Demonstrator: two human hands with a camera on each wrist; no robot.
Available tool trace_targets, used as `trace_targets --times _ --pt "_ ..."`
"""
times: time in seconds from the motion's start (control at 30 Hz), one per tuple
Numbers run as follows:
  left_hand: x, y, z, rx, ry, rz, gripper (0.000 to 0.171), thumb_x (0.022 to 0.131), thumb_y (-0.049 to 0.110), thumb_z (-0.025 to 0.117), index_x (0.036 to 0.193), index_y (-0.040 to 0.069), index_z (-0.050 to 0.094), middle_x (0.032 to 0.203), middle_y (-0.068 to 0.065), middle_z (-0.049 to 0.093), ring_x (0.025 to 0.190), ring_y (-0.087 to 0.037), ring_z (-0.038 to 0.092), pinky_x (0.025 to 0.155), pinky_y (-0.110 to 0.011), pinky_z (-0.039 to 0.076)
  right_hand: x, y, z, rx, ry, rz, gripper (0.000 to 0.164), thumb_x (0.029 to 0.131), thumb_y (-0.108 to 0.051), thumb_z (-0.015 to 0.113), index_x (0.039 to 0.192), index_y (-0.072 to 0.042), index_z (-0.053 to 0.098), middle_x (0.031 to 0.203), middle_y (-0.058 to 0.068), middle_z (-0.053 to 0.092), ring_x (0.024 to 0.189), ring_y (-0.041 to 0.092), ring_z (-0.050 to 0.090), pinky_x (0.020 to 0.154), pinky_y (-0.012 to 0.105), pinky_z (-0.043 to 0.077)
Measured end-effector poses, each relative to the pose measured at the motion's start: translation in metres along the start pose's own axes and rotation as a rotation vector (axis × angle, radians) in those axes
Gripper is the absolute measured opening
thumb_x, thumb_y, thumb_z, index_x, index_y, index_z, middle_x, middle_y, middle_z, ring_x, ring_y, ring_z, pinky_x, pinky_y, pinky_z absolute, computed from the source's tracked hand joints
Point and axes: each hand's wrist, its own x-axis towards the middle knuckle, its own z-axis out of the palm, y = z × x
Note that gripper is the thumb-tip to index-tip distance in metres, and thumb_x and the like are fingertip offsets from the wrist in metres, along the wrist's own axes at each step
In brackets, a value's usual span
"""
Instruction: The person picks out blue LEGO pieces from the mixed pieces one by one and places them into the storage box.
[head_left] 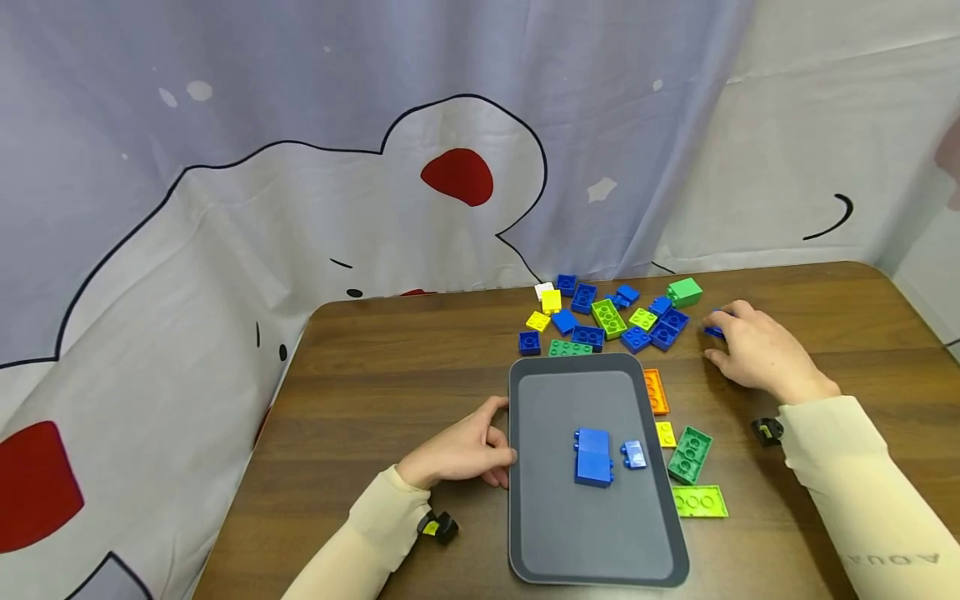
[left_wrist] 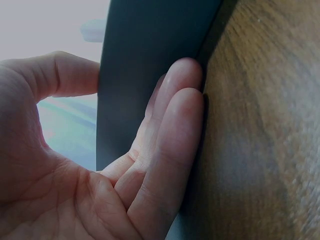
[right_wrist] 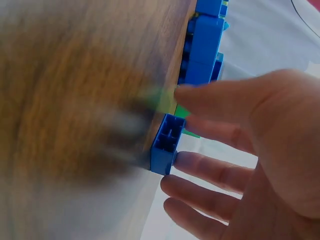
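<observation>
My left hand [head_left: 467, 448] rests against the left side of a dark grey tray [head_left: 551, 533]. In the left wrist view its thumb meets the tray's upper edge, while the loosely bent fingers lie along the side, low by the tabletop. On the tray are a joined pair of blue bricks [head_left: 593, 458] and a smaller blue brick [head_left: 634, 454]. At the right, my right hand [head_left: 761, 346] reaches over a blue brick [right_wrist: 167, 145], which lies hollow side toward the camera. Its fingertips are right at this brick, with the thumb apart from it.
Several blue, yellow and green bricks lie behind the tray, among them a lime brick [head_left: 608, 319] and a green brick [head_left: 684, 292]. Beside the tray's right edge lie an orange brick [head_left: 656, 392], a dark green brick [head_left: 690, 455] and a flat lime brick [head_left: 701, 502]. A curtain [head_left: 300, 217] hangs behind the table.
</observation>
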Motion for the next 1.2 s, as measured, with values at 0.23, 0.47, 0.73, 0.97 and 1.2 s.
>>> trace_targets --times 0.23,0.47,0.73,0.97,1.2 --pt "0.001 -0.001 0.000 -0.003 0.000 -0.005 0.082 0.093 0.012 0.066 0.160 0.008 0.018 0.079 -0.008 0.071 0.068 -0.023 0.076 0.064 -0.035 0.064 -0.007 -0.004 0.001 0.001 0.083 -0.033 0.020 0.084 -0.001 0.073 0.103 -0.001 0.071 0.107 0.027 0.062 0.091 0.044 0.064 0.086 0.063 0.051" --pt "0.000 0.000 0.000 -0.002 -0.005 -0.001 0.082 0.093 0.012 0.066 0.160 0.009 0.019 0.079 -0.010 0.071 0.069 -0.024 0.076 0.064 -0.036 0.064 -0.014 -0.006 0.001 0.015 0.042 -0.013 0.024 0.079 0.005 0.069 0.101 -0.003 0.071 0.108 0.023 0.061 0.085 0.036 0.062 0.082 0.059 0.053" --pt "-0.001 -0.001 -0.001 -0.002 -0.003 0.005 0.083 0.093 0.013 0.066 0.161 0.010 0.018 0.079 -0.011 0.071 0.070 -0.025 0.076 0.064 -0.037 0.064 -0.016 -0.009 0.000 0.016 -0.010 -0.001 0.035 0.079 0.003 0.073 0.114 0.000 0.067 0.112 0.027 0.061 0.090 0.040 0.064 0.083 0.063 0.054" --pt "-0.001 -0.001 0.000 -0.011 -0.005 0.008 0.082 0.093 0.012 0.066 0.160 0.009 0.019 0.078 -0.011 0.071 0.070 -0.025 0.076 0.064 -0.037 0.064 -0.016 -0.011 0.002 0.024 -0.045 0.007 0.034 0.080 0.001 0.074 0.113 0.000 0.066 0.111 0.027 0.062 0.087 0.038 0.063 0.082 0.063 0.055" --pt "0.000 0.000 0.000 -0.007 -0.001 0.010 0.082 0.092 0.012 0.066 0.160 0.009 0.020 0.078 -0.011 0.070 0.069 -0.024 0.076 0.063 -0.036 0.064 -0.017 -0.016 -0.002 0.016 -0.045 -0.005 0.035 0.081 -0.003 0.077 0.114 -0.001 0.065 0.110 0.024 0.063 0.087 0.037 0.064 0.081 0.062 0.056"
